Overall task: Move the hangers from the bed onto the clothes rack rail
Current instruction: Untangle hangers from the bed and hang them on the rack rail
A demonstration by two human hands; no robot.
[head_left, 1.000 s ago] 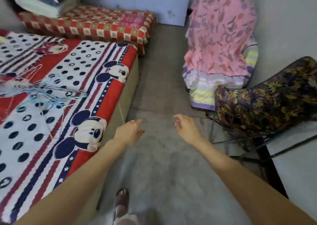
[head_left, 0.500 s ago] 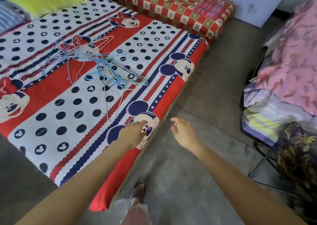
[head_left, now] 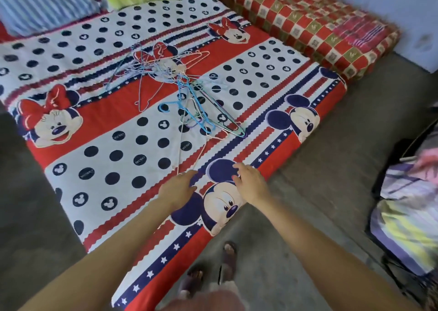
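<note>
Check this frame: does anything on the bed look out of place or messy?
Yes. The hangers lie in a tangled, crisscrossed heap in the middle of the bed, hooks interlocked, not stacked. Both hands, left hand and right hand, are over the near edge, holding nothing.

My left hand and right hand hover low over the bed, with bare sheet between them and the tangled hangers at centre frame. Pillows crowd the upper left; a checkered mattress borders the upper right; open floor runs along the right.
</note>
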